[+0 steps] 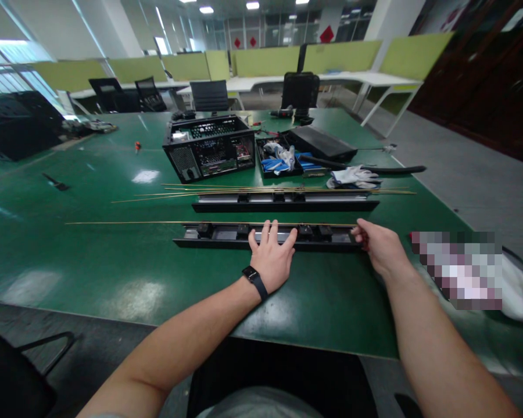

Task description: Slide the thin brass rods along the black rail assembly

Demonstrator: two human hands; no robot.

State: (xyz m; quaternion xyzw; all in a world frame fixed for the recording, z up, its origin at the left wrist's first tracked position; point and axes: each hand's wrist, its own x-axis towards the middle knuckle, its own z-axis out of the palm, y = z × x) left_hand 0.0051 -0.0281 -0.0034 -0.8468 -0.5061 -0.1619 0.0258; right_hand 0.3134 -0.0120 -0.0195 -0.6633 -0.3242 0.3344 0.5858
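My left hand (271, 255) lies with spread fingers across the middle of a long black channel-shaped rail (222, 244). The near rail has several black blocks (305, 231) set along its trough. A thin brass-coloured rod (126, 223) runs along the rail's far side and sticks out well past its left end. At the rail's right end, my right hand (381, 244) is closed, its fingertips pinching the rod's end. Behind lies a second black rail (283, 206), with several more thin rods (178, 189) lying on and beside it.
Farther back on the green table (91, 255) stand an opened computer case (209, 148), a tray with gloves (279, 158) and a flat black box (322, 142). A white glove (353, 177) lies near a black tube (396, 170). A blurred-out item (462, 273) lies at right.
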